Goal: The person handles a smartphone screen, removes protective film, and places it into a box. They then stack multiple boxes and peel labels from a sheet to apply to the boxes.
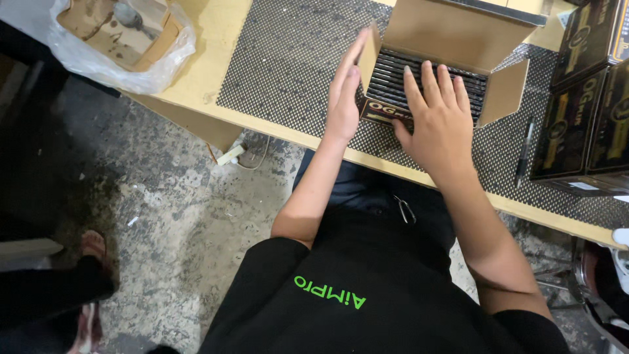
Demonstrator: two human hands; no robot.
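Note:
An open cardboard box [458, 29] lies on a black mesh mat [295, 59], filled with a row of thin black packets [393, 72] standing on edge. My left hand [345, 92] is flat and upright against the box's left flap, fingers straight. My right hand [440, 118] lies palm down on top of the packets, fingers spread over them. Neither hand grips anything.
Black boxes with gold print [583, 111] are stacked at the right of the wooden table [216, 72]. A black pen [524, 154] lies beside them. A clear plastic bag with cardboard pieces [121, 39] sits at the table's left corner. Another person's sandalled foot [95, 246] stands on the concrete floor.

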